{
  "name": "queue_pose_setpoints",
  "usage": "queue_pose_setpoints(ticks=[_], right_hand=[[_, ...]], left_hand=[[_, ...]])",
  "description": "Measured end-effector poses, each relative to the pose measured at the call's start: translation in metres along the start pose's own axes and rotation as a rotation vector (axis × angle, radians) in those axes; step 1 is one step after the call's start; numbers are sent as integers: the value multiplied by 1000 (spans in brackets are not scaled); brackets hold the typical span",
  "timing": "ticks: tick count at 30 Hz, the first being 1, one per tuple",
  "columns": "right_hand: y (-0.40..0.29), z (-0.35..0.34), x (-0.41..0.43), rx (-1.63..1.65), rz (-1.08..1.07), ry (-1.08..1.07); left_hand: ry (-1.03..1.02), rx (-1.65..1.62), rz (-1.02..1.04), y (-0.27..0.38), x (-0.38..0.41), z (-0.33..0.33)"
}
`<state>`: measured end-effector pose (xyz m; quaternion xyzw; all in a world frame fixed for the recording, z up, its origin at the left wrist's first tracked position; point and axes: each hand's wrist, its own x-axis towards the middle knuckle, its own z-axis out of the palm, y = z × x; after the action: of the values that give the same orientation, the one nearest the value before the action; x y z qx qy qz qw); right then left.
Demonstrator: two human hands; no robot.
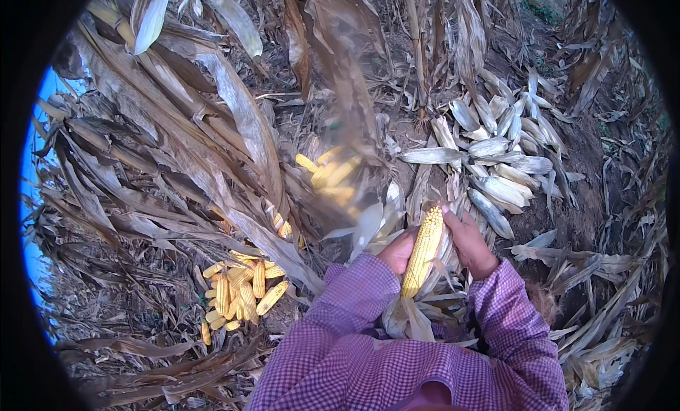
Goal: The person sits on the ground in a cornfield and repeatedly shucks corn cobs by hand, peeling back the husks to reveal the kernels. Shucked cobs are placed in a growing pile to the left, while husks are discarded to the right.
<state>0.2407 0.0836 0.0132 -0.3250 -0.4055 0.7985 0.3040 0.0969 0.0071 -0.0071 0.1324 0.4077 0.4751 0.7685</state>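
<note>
A yellow ear of corn [423, 251] stands tilted in front of my chest, its kernels bare along the side facing me. My left hand [399, 251] grips it from the left, with the fingers partly hidden behind it. My right hand [472, 246] holds it near the tip, its thumb against the upper right side and the other fingers mostly out of sight. Pale, dry husk leaves [419, 318] hang peeled back around the base, and more husk lies between the ear and my right palm.
To the left lies a pile of husked yellow ears [241, 289]; another husked pile [332, 174] sits ahead, partly blurred. A heap of ears in their husks [502, 151] lies to the right. Dry cornstalks [175, 124] lean across the left, and an upright stalk [417, 50] stands ahead.
</note>
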Motion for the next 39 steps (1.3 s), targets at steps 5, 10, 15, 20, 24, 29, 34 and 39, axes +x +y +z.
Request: queue_pose_setpoints(ticks=[5,10,15,20,24,29,34,39], right_hand=[[-7,2,-10,11,45,-121],[7,5,1,-38,-171,164],[1,7,10,191,-268,291],[6,47,-9,182,-249,78],[-15,36,-11,-264,-281,168],[-52,-35,4,196,-380,436],[-53,-61,6,41,-316,433],[-61,-89,-2,46,-395,480]], left_hand=[[6,-119,-77,-6,-13,8],[198,67,370,-19,1,10],[138,362,743,-10,-15,31],[269,-97,678,-6,-16,38],[552,-233,598,12,-5,-17],[430,-523,838,77,-41,-66],[307,-430,1031,92,-56,-63],[228,-289,1114,99,-65,-54]])
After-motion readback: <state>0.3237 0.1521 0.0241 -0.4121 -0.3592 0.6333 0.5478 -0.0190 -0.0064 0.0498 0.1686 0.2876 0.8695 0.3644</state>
